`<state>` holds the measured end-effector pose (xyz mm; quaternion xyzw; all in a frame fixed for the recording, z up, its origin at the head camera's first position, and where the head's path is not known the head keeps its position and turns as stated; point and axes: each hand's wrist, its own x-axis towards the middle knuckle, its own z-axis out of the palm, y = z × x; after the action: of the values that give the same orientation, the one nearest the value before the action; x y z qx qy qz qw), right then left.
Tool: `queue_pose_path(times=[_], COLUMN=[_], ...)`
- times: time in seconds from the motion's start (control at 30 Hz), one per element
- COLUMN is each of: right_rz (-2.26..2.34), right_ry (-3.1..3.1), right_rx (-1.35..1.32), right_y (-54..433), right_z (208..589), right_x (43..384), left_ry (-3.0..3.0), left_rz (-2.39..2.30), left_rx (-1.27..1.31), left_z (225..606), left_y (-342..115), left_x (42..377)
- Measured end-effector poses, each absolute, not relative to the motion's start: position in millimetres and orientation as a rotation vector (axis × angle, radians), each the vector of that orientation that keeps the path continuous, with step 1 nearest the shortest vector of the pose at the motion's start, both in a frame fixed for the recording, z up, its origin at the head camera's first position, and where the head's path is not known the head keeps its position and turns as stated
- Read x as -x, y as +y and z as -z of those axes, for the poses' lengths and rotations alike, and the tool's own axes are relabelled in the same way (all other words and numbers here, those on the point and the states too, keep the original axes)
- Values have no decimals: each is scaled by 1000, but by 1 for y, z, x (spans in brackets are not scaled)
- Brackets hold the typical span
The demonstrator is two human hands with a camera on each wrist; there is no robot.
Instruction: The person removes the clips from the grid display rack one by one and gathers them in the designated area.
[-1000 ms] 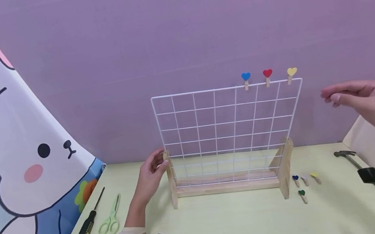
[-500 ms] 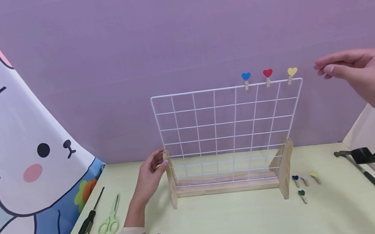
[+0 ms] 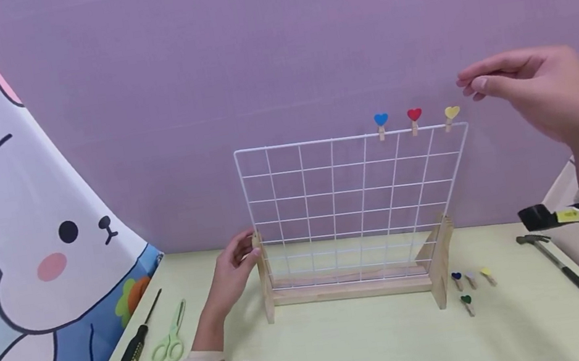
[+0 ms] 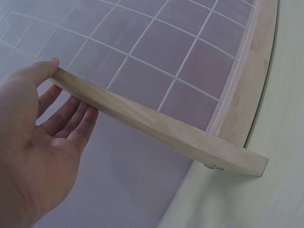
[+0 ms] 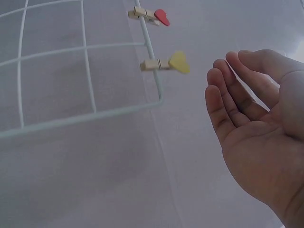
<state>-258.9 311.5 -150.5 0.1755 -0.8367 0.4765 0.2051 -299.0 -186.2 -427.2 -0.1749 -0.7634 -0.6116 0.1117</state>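
Observation:
A white wire grid panel (image 3: 347, 188) leans in a wooden stand (image 3: 351, 290). My left hand (image 3: 234, 271) grips the top of the stand's left side post (image 4: 156, 123), thumb on one side and fingers on the other. Three small heart clothespins sit on the grid's top wire toward the right: blue (image 3: 381, 121), red (image 3: 415, 116) and yellow (image 3: 451, 112). My right hand (image 3: 545, 89) hovers up and right of the yellow heart clothespin, apart from it. In the right wrist view its fingers (image 5: 232, 97) are loosely bent, and the palm holds nothing.
Several heart clothespins, among them a green one (image 3: 467, 302), lie on the table right of the stand. A hammer (image 3: 564, 270) lies farther right. On the left are a screwdriver (image 3: 135, 348) and green scissors (image 3: 170, 340). A purple cloth wall (image 3: 248, 55) rises behind.
My right hand has risen and moved left, closer to the yellow heart clothespin. The left hand keeps its grip on the stand, and the clothespins stay where they were.

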Motion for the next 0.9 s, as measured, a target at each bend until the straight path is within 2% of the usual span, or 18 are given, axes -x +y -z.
queue_pose_path(times=[0.33, 0.9], right_rz=[-1452, -1318], right_ry=[-2311, -2540], right_rx=[-637, -616], right_y=[288, 257], right_z=[135, 130], right_x=[277, 290], left_ry=[-2235, -2223], left_rz=[1803, 1808], left_rx=[509, 543], left_z=[427, 426], left_y=[-185, -183], left_x=[299, 302])
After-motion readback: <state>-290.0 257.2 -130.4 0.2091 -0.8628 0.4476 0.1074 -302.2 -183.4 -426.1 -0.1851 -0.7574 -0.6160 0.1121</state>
